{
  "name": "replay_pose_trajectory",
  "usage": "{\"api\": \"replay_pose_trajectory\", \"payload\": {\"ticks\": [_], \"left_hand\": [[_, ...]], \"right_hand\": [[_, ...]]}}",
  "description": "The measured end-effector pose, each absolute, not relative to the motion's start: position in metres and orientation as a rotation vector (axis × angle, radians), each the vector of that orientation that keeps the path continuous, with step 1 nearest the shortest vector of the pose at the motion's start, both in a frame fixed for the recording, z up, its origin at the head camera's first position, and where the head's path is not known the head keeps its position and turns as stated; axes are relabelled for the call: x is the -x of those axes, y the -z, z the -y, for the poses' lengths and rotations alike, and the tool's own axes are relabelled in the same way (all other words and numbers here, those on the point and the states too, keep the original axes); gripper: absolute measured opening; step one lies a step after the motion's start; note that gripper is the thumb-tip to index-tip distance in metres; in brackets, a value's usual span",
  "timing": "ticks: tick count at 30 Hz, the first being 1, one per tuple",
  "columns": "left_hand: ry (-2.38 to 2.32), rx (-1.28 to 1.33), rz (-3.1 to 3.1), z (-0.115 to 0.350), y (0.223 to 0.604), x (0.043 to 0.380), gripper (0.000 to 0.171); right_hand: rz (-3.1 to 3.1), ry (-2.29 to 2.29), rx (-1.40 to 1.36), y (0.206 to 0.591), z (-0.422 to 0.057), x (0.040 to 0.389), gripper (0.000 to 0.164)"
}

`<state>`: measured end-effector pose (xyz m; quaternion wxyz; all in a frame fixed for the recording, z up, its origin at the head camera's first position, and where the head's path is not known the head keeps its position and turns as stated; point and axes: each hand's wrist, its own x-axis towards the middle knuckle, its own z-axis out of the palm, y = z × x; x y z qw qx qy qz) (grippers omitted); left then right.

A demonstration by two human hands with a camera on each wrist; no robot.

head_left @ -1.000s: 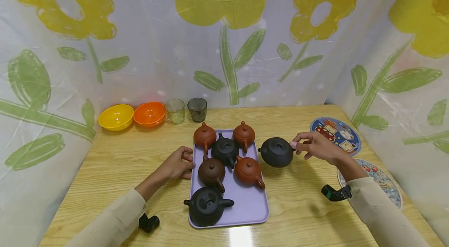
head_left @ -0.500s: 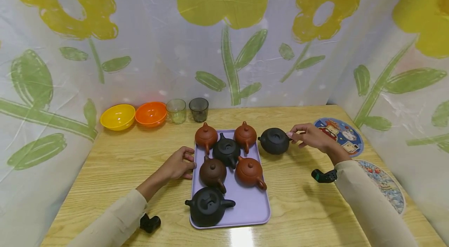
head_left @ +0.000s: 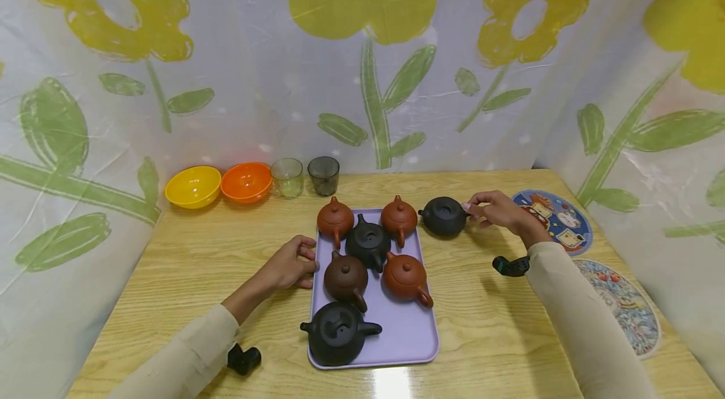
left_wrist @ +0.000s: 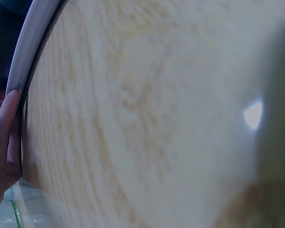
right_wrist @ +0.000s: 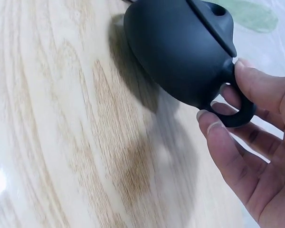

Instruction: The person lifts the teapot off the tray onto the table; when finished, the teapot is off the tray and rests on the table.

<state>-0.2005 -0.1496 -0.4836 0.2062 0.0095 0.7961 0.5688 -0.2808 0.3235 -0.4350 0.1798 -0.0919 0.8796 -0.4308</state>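
Note:
My right hand [head_left: 498,213] pinches the loop handle of a black teapot [head_left: 444,216] right of the tray's far corner. Thumb and fingertips [right_wrist: 218,128] close on that handle in the right wrist view; the teapot [right_wrist: 175,50] is close over the table, its shadow beneath. At the left rim of a lilac tray [head_left: 396,342], my left hand [head_left: 289,264] holds the edge, thumb at the rim [left_wrist: 26,52] in the left wrist view. The tray bears two black teapots [head_left: 336,333], a dark brown one [head_left: 342,278] and three reddish-brown ones [head_left: 404,276].
A yellow bowl [head_left: 194,188], an orange bowl [head_left: 247,184], a clear glass [head_left: 287,179] and a grey glass [head_left: 324,177] line the back left. Two round patterned mats [head_left: 566,216] lie on the wooden table [head_left: 476,336] at the right. A flowered curtain stands behind.
The right hand has carried the black teapot toward the back of the table and slightly left. The left hand stays at the tray's rim, and the teapots on the tray have not moved.

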Motion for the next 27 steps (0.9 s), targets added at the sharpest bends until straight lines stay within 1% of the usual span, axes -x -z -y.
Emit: {"api": "replay_pose_trajectory", "payload": {"ticks": [9,15,20,27], "left_hand": [[-1.588,-0.02,-2.208,0.15,0.484,0.201,0.05],[-1.584,-0.036,-2.203,0.149,0.48,0.199,0.051],[-1.568,-0.029,-2.223,0.15,0.48,0.2,0.049],[-1.578,-0.021,-2.215,0.151,0.482,0.201,0.049]], "right_hand": [[-2.471,1.26,0.18,0.444,-0.319,0.288,0.033],[-2.439,1.292,0.131,0.448,-0.321,0.289,0.036],[-2.444,1.282,0.103,0.45,-0.322,0.289,0.042],[-2.485,1.286,0.08,0.448,-0.324,0.284,0.059]]}}
